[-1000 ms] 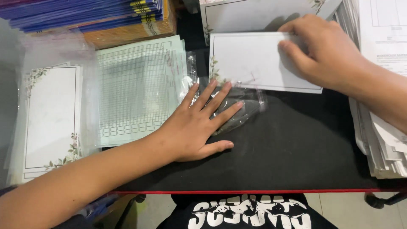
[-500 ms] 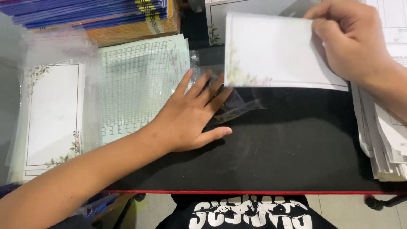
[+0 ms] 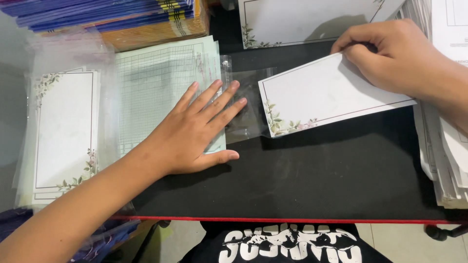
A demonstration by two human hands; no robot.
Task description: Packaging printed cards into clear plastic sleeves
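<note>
— Since half a second ago, what moved?
— Right hand (image 3: pixel 397 58) brought the floral-bordered card (image 3: pixel 331 95) down, tilted, to the clear sleeve's (image 3: pixel 246 104) mouth; I see it pinching the card's far corner.
— Left hand (image 3: pixel 195 129)?
— Flat, fingers spread, pressing sleeve and green ruled sheet (image 3: pixel 156 83) onto the black desk (image 3: pixel 317 175).

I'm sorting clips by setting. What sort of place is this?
Probably a print-shop or stationery packing desk. The right hand holds a floral-bordered card beside a clear sleeve under the left hand; sleeved cards and stacked booklets lie nearby.
</note>
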